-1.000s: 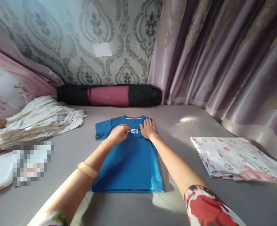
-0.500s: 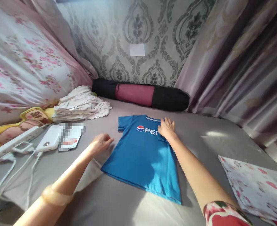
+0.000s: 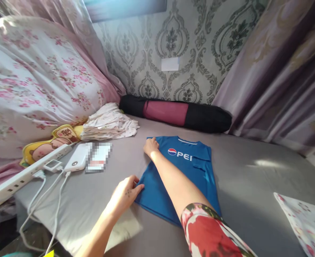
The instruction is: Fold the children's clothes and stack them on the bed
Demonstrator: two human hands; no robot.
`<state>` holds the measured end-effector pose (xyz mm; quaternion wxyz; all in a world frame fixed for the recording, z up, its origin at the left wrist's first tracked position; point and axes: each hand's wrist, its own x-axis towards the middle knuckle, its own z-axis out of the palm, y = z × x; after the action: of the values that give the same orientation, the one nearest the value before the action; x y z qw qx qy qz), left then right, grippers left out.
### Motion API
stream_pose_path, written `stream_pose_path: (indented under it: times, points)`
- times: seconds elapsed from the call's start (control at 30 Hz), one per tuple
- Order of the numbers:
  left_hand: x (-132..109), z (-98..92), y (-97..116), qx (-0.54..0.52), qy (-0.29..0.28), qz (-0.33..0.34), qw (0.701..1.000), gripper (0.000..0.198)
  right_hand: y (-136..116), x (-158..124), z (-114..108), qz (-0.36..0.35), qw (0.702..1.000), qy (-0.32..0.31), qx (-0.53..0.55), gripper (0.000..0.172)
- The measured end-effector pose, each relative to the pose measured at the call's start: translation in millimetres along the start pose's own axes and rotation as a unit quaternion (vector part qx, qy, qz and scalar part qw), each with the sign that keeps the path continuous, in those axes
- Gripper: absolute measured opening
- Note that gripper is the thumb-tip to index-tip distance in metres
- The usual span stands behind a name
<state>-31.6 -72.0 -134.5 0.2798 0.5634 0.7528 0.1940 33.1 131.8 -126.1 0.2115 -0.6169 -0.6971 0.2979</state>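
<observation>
A blue T-shirt (image 3: 164,185) with a round logo and white letters lies front up on the grey bed sheet. Its right sleeve (image 3: 200,163) is folded inward over the chest, covering the end of the lettering. My right hand (image 3: 151,146) reaches across the shirt, its fingers closed on the left sleeve near the shoulder. Down at the lower left side edge, my left hand (image 3: 127,191) has thumb and fingers pinched at the fabric near the hem. My right forearm hides part of the shirt's middle.
A black and maroon roll bag (image 3: 165,112) lies along the wall. To the left are a pile of pale cloths (image 3: 110,121), a yellow cartoon cushion (image 3: 45,146), a white power strip (image 3: 31,171), a power bank (image 3: 77,159) and a blurred-out flat item (image 3: 100,157). Patterned fabric (image 3: 304,221) lies right.
My right hand has left the folded right sleeve and crossed to the left sleeve. My left hand has moved down to the shirt's lower left edge. The view has shifted left.
</observation>
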Motion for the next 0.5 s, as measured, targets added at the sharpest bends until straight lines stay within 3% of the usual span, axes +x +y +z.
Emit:
stream_pose_path:
  times: [0.17, 0.37, 0.5]
  points:
    - [-10, 3.1, 11, -0.032, 0.014, 0.018, 0.999, 0.021, 24, 14, -19, 0.045, 0.986, 0.025, 0.16, 0.01]
    - [-22, 11.1, 28, -0.006, 0.027, 0.092, 0.995, 0.017, 63, 13, -72, 0.103, 0.929, 0.071, 0.348, 0.017]
    - [-30, 18.5, 37, 0.037, 0.033, 0.169, 0.984, 0.015, 98, -4, -102, 0.128, 0.913, 0.11, 0.371, 0.018]
